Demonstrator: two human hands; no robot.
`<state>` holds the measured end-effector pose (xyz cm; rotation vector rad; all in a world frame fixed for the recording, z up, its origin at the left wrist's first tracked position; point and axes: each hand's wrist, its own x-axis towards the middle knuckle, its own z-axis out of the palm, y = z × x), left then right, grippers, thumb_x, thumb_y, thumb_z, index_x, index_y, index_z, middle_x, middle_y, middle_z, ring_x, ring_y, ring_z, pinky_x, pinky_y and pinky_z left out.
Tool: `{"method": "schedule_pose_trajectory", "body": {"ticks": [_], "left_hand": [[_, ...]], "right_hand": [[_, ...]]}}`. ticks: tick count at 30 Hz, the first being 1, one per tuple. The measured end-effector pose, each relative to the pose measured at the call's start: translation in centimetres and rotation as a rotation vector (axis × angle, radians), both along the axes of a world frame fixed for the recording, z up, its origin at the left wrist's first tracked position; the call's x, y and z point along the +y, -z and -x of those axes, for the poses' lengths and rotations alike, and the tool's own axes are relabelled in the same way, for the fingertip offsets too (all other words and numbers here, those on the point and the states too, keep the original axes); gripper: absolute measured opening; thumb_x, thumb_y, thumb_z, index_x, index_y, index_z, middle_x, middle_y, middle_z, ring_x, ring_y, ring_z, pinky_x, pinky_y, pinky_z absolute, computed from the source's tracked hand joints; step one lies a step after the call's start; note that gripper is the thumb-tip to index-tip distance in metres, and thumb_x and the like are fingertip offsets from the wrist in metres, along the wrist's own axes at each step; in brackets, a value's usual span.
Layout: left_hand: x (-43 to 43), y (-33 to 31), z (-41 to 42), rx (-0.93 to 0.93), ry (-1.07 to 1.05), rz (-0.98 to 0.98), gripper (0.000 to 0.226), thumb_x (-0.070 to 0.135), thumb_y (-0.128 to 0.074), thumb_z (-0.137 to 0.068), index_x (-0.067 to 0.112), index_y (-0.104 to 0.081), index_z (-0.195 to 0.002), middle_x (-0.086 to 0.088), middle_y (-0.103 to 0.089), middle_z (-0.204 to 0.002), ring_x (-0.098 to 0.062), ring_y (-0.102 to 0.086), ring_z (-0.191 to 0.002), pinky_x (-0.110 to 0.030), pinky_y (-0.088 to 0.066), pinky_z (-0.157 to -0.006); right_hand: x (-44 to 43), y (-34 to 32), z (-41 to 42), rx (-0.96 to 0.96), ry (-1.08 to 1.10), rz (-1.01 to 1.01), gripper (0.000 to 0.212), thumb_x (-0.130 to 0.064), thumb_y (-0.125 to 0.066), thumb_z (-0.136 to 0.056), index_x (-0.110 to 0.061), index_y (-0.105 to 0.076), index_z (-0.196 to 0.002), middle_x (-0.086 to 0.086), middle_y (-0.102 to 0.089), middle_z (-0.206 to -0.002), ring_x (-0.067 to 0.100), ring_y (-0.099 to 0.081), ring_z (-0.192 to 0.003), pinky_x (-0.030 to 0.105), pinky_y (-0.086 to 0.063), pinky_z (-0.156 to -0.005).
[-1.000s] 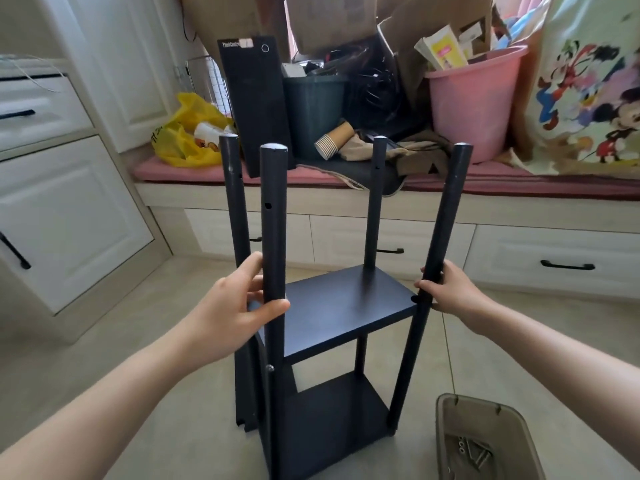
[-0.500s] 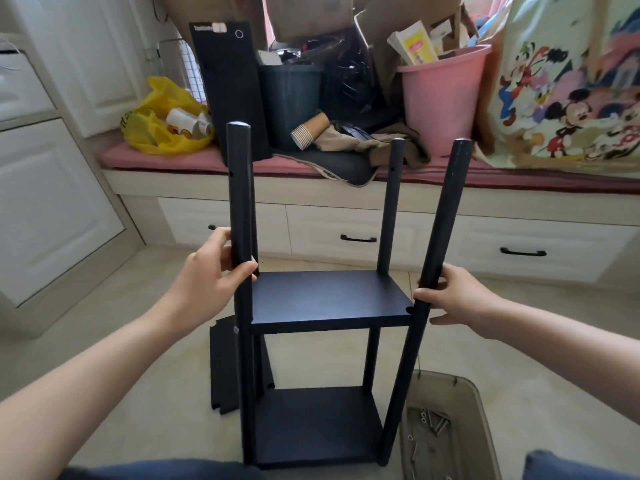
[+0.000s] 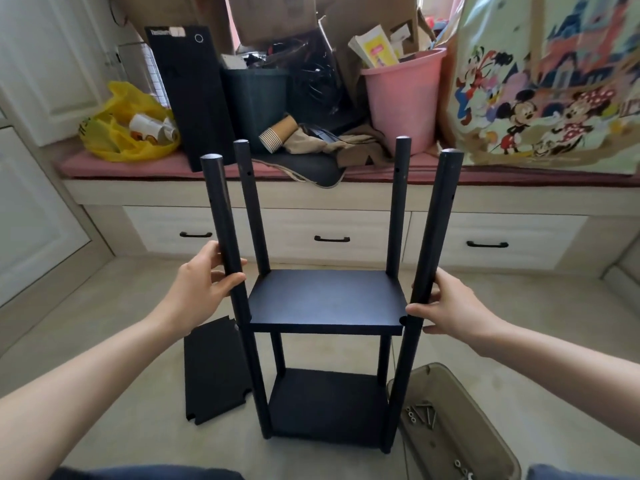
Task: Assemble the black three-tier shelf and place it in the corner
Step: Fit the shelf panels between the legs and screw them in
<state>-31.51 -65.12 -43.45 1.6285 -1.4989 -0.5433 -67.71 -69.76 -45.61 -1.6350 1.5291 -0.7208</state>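
While dark blue cloth [image 3: 149, 474] shows at the bottom edge, closest to the camera, the half-built black shelf [image 3: 325, 299] stands upright on the tiled floor straight ahead. Just right of the shelf's foot lies a beige tray [image 3: 460, 445] with loose screws [image 3: 424, 414] in it. Left of the foot a loose black panel [image 3: 214, 372] lies flat on the floor. The shelf's bottom board [image 3: 325, 403] and middle board [image 3: 325, 317] are fitted between four posts, whose upper lengths stand bare. The left hand [image 3: 199, 282] grips the shelf's near left post [image 3: 225, 237] just above the middle board. Its thumb [image 3: 228, 280] crosses the near face and its fingers [image 3: 211, 251] curl round the far side. The right hand [image 3: 446, 306] holds the near right post [image 3: 436, 237] at the middle board's level. Its thumb tip [image 3: 415, 310] presses the post beside the board's corner, and its fingers curl round the outer side. The post thus runs between thumb and fingers in each hand. Behind the shelf is a row of white drawers [image 3: 332, 233] under a bench with a pink cushion [image 3: 138, 166]. On the bench beyond the shelf's left side sit a yellow bag [image 3: 117, 133] and a tall black box [image 3: 194, 98]. Beyond the right side are a pink bucket [image 3: 401, 98] and a cartoon-printed bag [image 3: 547, 81].
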Motion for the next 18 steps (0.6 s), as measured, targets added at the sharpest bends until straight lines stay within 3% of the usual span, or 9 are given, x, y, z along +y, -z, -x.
{"method": "schedule_pose_trajectory", "body": {"ticks": [3,7,10,18], "left_hand": [[-0.19,0.29,-0.03,0.021,-0.01,0.004,0.035,0.002,-0.069,-0.092,0.016,-0.056,-0.122,0.001,-0.072,-0.11,-0.007,-0.073,-0.09,-0.017,-0.059,-0.07],[-0.25,0.37,-0.14,0.027,-0.028,-0.007,0.034,0.002,-0.07,-0.091,0.016,-0.058,-0.12,-0.001,-0.073,-0.109,-0.014,-0.073,-0.093,-0.028,-0.062,-0.078],[-0.17,0.32,-0.13,0.009,-0.052,-0.009,0.032,0.002,-0.073,-0.089,0.016,-0.06,-0.115,-0.002,-0.073,-0.105,-0.019,-0.073,-0.094,-0.038,-0.061,-0.083],[0.05,0.22,-0.46,-0.183,-0.104,-0.008,0.04,0.011,-0.081,-0.084,0.028,-0.057,-0.111,0.009,-0.069,-0.093,-0.009,-0.067,-0.092,-0.036,-0.06,-0.077]], "right_hand": [[0.71,0.02,0.31,-0.004,-0.032,-0.001,0.034,-0.008,-0.072,-0.086,-0.036,-0.053,-0.092,0.004,-0.067,-0.093,0.018,-0.068,-0.09,0.037,-0.063,-0.071],[1.16,0.09,0.43,-0.001,-0.053,-0.009,0.036,-0.009,-0.069,-0.089,-0.04,-0.051,-0.092,0.005,-0.067,-0.096,0.019,-0.069,-0.091,0.038,-0.062,-0.074],[1.19,0.3,0.46,-0.007,-0.043,-0.029,0.027,-0.008,-0.069,-0.089,-0.03,-0.055,-0.095,0.004,-0.068,-0.095,0.015,-0.07,-0.087,0.038,-0.062,-0.074],[0.67,0.37,0.78,-0.003,-0.068,-0.124,0.021,-0.005,-0.076,-0.083,-0.021,-0.065,-0.092,0.003,-0.072,-0.092,0.011,-0.071,-0.084,0.035,-0.063,-0.072]]}}
